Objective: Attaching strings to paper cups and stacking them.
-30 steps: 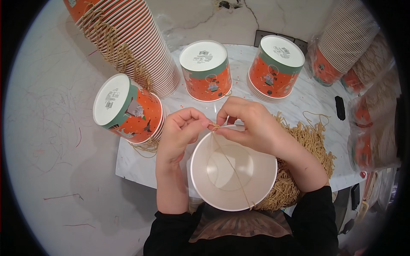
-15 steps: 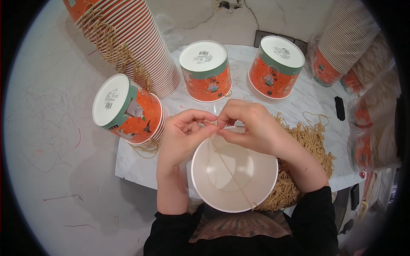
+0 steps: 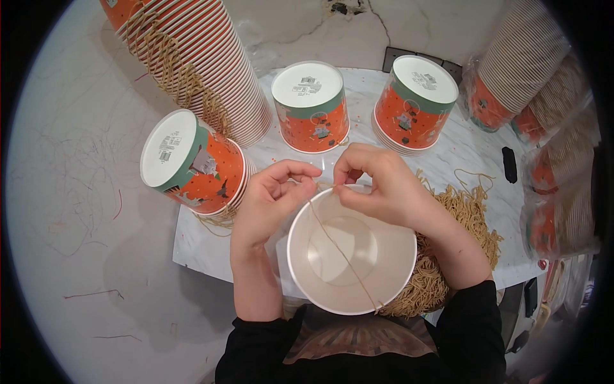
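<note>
A large white-lined paper bucket (image 3: 348, 256) stands mouth up close to me. A thin tan cord (image 3: 342, 253) crosses its mouth, fixed at the near rim and running up to the far rim. At that far rim my left hand (image 3: 272, 195) pinches the cord between thumb and fingers. Just to its right, my right hand (image 3: 374, 185) also pinches the cord, with a short stretch of it between the two hands. Whether the cord is knotted or passes through the rim there is too small to tell.
Loose tan cords (image 3: 470, 217) lie heaped at the right. Upturned orange-and-green buckets (image 3: 313, 118) stand behind, with another (image 3: 195, 166) at left beside a tall stack (image 3: 192, 70) hung with cords. Bagged bucket stacks (image 3: 511, 70) and a small black object (image 3: 509, 164) are at right.
My hands have drawn slightly apart, the right one moving a little right and the left one a little left, with the cord now showing between them.
</note>
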Demonstrator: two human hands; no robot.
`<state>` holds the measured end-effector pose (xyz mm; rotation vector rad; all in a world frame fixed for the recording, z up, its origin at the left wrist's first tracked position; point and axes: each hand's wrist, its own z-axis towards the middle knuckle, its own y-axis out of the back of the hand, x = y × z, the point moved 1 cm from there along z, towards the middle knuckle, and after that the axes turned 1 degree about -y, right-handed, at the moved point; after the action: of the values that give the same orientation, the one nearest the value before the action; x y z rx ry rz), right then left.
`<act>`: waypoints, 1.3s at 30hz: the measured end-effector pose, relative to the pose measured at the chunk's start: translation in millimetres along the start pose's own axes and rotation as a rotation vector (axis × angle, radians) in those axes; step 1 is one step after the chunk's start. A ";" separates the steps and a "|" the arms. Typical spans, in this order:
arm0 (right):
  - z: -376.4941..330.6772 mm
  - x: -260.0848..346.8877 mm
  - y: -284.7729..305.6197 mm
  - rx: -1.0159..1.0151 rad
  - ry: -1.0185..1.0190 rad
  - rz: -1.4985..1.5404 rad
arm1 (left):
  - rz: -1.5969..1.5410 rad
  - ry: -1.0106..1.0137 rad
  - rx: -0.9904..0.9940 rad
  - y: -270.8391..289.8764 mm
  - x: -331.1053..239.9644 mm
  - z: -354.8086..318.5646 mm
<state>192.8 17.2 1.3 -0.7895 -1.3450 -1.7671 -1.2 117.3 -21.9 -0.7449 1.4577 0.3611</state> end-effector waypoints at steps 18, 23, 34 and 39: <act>-1.3 6.5 -1.2 0.045 0.013 -0.062 | 0.228 0.066 0.100 20.5 7.4 -1.1; -2.0 6.7 -0.5 0.047 0.018 -0.085 | 0.203 0.064 0.116 22.5 6.2 -2.4; -6.5 12.2 4.1 0.079 0.031 -0.114 | -0.031 -0.066 0.131 -6.4 7.9 3.7; -4.2 11.1 6.2 0.090 -0.023 -0.108 | 0.088 -0.043 0.059 -4.1 11.4 3.8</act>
<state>192.2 9.9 12.5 -0.7015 -1.4965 -1.7710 5.6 114.3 -32.2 -0.6237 1.4569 0.3975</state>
